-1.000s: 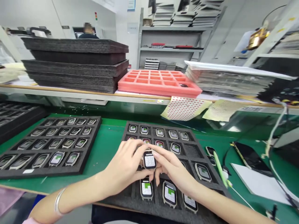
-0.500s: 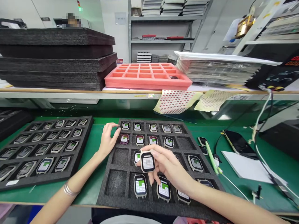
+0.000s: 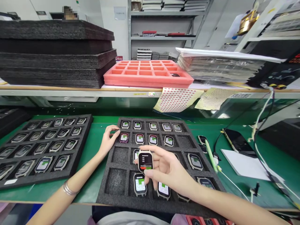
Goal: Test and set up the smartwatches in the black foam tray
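Holding one pale-cased watch (image 3: 145, 159) upright in the right hand (image 3: 170, 167), above the near half of a black foam tray (image 3: 101, 194), with its screen turned toward the head camera. Gripping it closely between the bent fingers, behind and at the side, and the thumb (image 3: 151, 173), laid at the lower edge of the screen. Showing on this dark screen some white lines of text, too small for reading, and under them a strip of red and green. Resting the left hand (image 3: 109, 138) at the left edge of the same tray, half open, with thumb and forefinger a little apart, just beside a purple-cased watch (image 3: 124, 137); having hold of no watch there. Wearing a silver bracelet (image 3: 67, 188) on the left wrist. Having around the right hand many other watches (image 3: 168, 140) in compartments, some partly hidden by it. Having also, on the green tabletop (image 3: 99, 125), a second foam tray (image 3: 81, 153) with rows of watches at the left, and at the right a light green pen (image 3: 211, 154), a dark phone (image 3: 239, 142) and a white pad (image 3: 246, 165), near one another. Seeing farther back, on a raised shelf (image 3: 112, 93), a stack of black foam (image 3: 56, 68) and, just beside it, a red foam tray (image 3: 147, 82).
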A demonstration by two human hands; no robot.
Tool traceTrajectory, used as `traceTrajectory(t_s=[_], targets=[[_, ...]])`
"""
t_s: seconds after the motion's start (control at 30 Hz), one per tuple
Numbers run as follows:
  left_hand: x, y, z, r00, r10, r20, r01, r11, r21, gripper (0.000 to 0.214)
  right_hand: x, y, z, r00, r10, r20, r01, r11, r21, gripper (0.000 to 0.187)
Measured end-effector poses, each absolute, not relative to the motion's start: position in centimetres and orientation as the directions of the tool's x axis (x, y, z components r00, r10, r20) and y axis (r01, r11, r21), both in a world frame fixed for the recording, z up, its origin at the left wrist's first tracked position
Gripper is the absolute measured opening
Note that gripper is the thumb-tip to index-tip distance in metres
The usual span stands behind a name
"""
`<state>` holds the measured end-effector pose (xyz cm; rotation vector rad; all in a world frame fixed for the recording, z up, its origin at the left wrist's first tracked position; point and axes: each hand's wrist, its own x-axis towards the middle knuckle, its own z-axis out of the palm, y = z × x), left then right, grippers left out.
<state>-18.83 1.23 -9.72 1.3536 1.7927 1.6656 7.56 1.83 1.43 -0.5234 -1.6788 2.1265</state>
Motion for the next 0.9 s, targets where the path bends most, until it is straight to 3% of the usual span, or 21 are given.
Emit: traceTrajectory(t_s=[0.23, 0.43, 0.9], targets=[[-18.7, 1.0, -9.5, -0.474, 0.811, 0.343, 0.394, -0.153, 0.906, 0.018, 7.8, 1.5, 1.9, -0.868, 0.497, -0.017, -0.102, -0.212, -0.972, 0.048], [-18.6, 0.8, -9.5, -0.476, 0.808, 0.346, 0.391, -0.158, 0.907, 0.016, 7.7, 2.0, 1.6, -0.833, 0.549, -0.071, -0.035, -0.18, -0.983, 0.029], [-19.1, 1.1, -10.2, -0.476, 0.799, 0.367, 0.394, -0.18, 0.901, 0.014, 7.8, 2.3, 1.2, -0.853, 0.521, -0.021, -0.103, -0.209, -0.973, 0.031]])
